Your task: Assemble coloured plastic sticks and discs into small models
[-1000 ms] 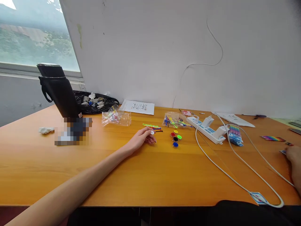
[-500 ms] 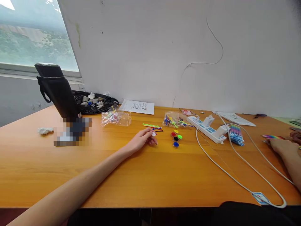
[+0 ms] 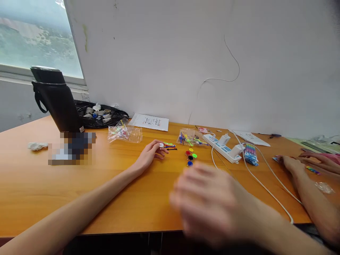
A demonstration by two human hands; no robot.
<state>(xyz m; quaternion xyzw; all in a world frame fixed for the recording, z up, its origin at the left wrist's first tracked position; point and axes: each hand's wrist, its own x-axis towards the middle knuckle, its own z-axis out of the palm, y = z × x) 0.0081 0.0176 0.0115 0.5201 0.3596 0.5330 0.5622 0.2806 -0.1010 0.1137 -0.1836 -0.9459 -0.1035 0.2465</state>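
Thumb and forefinger of the left hand [image 3: 147, 156] pinch a white disc [image 3: 161, 145] over the middle of the desk [image 3: 132, 209], toward its far edge; the remaining fingers curl loosely, apart from one another. The right hand [image 3: 207, 202] is raised over the near half, right of the middle; it is blurred, so whether its fingers are spread, pressed together or holding anything cannot be determined. Between the hands and the far edge lie a red disc [image 3: 187, 153], yellow disc [image 3: 191, 150], green disc [image 3: 194, 156], black disc [image 3: 190, 158] and blue disc [image 3: 190, 163], grouped closely. Coloured sticks [image 3: 169, 145] lie just beyond the left fingertips. Two clear bags, the left bag [image 3: 132, 134] and right bag [image 3: 183, 138], lie near the far edge. A power strip [image 3: 225, 150] lies right of the discs. A black bottle [image 3: 60, 106] stands toward the left edge. A co-worker's forearm [image 3: 308, 191] reaches over the right end.
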